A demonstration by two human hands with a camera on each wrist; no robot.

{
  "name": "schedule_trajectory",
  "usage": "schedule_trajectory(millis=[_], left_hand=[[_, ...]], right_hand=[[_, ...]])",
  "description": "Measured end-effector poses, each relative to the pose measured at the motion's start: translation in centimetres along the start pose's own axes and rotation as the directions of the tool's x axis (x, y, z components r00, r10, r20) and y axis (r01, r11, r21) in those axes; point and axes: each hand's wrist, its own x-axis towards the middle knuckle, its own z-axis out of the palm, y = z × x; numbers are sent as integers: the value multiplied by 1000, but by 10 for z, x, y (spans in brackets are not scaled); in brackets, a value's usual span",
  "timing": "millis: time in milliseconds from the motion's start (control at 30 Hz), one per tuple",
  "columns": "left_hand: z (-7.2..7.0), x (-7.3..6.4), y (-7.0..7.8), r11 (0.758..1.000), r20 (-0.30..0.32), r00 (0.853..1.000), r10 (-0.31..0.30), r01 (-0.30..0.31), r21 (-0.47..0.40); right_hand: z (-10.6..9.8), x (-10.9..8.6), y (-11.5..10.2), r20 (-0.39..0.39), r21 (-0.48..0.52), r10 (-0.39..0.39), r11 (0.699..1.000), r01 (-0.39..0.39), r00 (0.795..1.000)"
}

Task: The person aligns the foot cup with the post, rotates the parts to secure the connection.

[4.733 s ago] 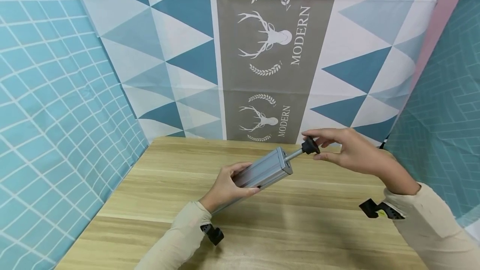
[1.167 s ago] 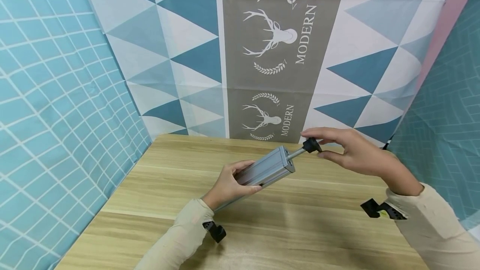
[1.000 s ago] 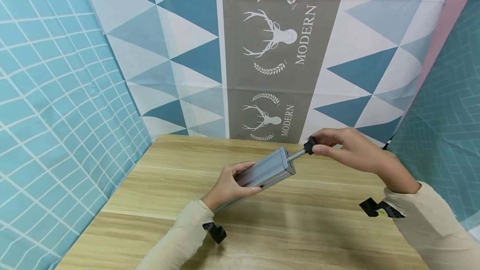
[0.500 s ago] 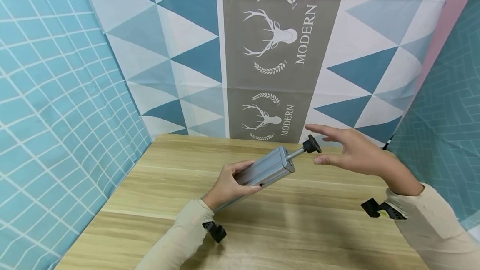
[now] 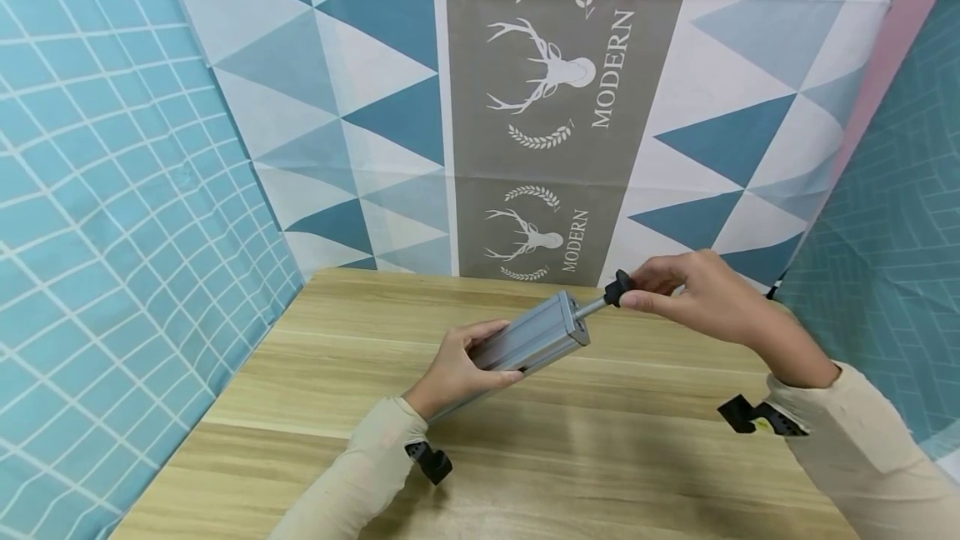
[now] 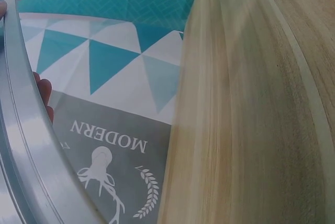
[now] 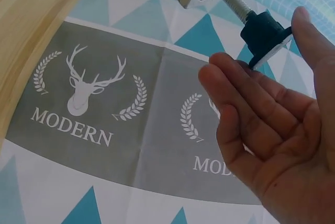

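Observation:
A grey metal furniture leg (image 5: 534,333) with a square profile slants up to the right above the wooden table. My left hand (image 5: 459,373) grips its lower part, thumb on the near side and fingers over the far side. Out of the leg's end plate comes a threaded rod (image 7: 231,0) that carries a black levelling foot (image 7: 261,31). At that foot, my right hand (image 5: 705,294) pinches the round base between thumb and fingers. In the left wrist view, the leg (image 6: 31,145) runs along the left edge, fingertips (image 6: 44,89) showing behind it.
The light wooden table (image 5: 315,407) lies beneath both arms. Behind it hangs a cloth (image 5: 525,107) with deer heads and triangles. A blue gridded cloth (image 5: 112,190) closes off the left, a teal one (image 5: 885,273) the right. Black mounts (image 5: 431,463) sit on both wrists.
My right hand spread off the foot half a second ago and now pinches it again, as it did one second ago. The left hand and the leg have stayed almost still.

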Motion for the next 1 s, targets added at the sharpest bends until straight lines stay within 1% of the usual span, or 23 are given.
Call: schedule_trajectory(millis=[100, 133, 233, 300, 367, 433, 500, 567, 633, 667, 733, 800, 867, 933, 1000], left_hand=[[-1, -1, 14, 1000, 4, 1000, 7, -7, 5], [-2, -2, 18, 1000, 2, 1000, 14, -14, 7], [-2, -1, 20, 1000, -7, 1000, 25, -25, 7], [-2, -1, 20, 1000, -12, 999, 30, -30, 6], [-2, -1, 18, 1000, -13, 999, 30, -30, 3], [-2, -1, 17, 999, -11, 999, 34, -34, 2], [-2, 0, 15, 999, -10, 999, 38, -38, 1], [-2, 0, 14, 999, -12, 999, 40, -40, -1], [-2, 0, 15, 999, -11, 999, 39, -39, 0], [-2, -1, 15, 999, -10, 999, 40, -40, 0], [-2, -1, 16, 999, -8, 999, 44, -44, 3], [-2, -1, 15, 998, -6, 998, 55, -55, 7], [-1, -1, 13, 998, -5, 998, 68, -68, 7], [1, -1, 5, 998, -9, 998, 70, -70, 7], [2, 0, -4, 998, -13, 998, 69, -69, 7]], right_hand=[[0, 0, -1, -7, -4, 45, 999, -45, 999], [0, -1, 0, -8, -3, 44, 999, -44, 999], [0, -1, 2, -4, -14, 15, 1000, -15, 1000], [-1, -1, 3, 8, -13, -39, 999, 39, 999], [-2, -1, 4, 25, -16, -122, 992, 122, 992], [-2, 0, 5, 41, -27, -212, 977, 213, 976], [-2, 2, 5, 50, -45, -293, 954, 296, 955], [-1, 2, 4, 48, -72, -342, 936, 344, 939], [-1, 3, 3, 32, -84, -358, 929, 360, 933], [-1, 3, 2, 22, -84, -352, 932, 352, 936], [0, 3, 1, 5, -71, -300, 951, 299, 954], [1, 3, -2, -7, -56, -211, 976, 210, 977], [2, 3, -4, -13, -34, -109, 994, 108, 994], [3, 3, -6, -18, -10, -28, 1000, 27, 999], [4, 4, -7, -19, 10, 13, 1000, -13, 1000]])
